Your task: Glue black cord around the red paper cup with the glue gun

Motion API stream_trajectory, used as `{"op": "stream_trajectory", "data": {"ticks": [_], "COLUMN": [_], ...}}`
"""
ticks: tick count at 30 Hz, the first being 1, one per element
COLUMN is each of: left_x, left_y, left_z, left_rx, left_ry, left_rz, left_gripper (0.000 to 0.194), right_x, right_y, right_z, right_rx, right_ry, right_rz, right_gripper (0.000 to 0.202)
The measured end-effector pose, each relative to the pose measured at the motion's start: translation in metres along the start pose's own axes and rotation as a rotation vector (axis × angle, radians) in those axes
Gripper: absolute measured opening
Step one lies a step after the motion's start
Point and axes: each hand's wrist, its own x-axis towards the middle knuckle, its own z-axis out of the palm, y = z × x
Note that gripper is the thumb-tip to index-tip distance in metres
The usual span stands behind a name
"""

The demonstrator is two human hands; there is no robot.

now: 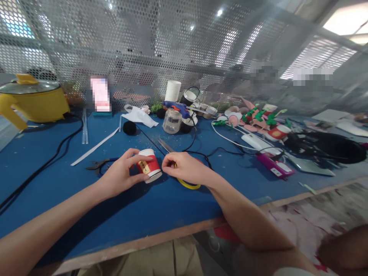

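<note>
My left hand (122, 170) is wrapped round a red and white paper cup (149, 165), which is tilted on its side just above the table. A black strand runs along the cup's rim toward my right hand (184, 166), whose thumb and fingertips are pinched together on the black yarn beside the cup. From the black yarn ball (129, 128) a line of yarn stretches across the table to the right hand. Under that hand lie scissors (188, 184) with yellow handles, partly hidden. Pliers (99, 165) rest behind my left wrist.
At the back stand a clear jar (172, 121), a blue glue gun (178, 107) and stacked white cups (173, 91). A yellow electric pot (34, 101) is at left. Cables, a purple box (275, 166) and pink and green crafts (258, 119) lie to the right.
</note>
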Motion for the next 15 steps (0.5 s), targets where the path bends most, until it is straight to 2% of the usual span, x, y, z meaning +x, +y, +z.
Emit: {"op": "stream_trajectory", "data": {"ticks": [15], "left_x": [-0.0004], "left_y": [-0.0006], "left_z": [0.0001], "left_rx": [0.036], "left_ry": [0.012], "left_rz": [0.013], "left_gripper": [0.036], "right_x": [-0.0006], "right_y": [0.0006], "right_z": [-0.0006], "right_rx": [-0.046], "right_ry": [-0.029], "right_rz": [0.034], "right_gripper": [0.01]}}
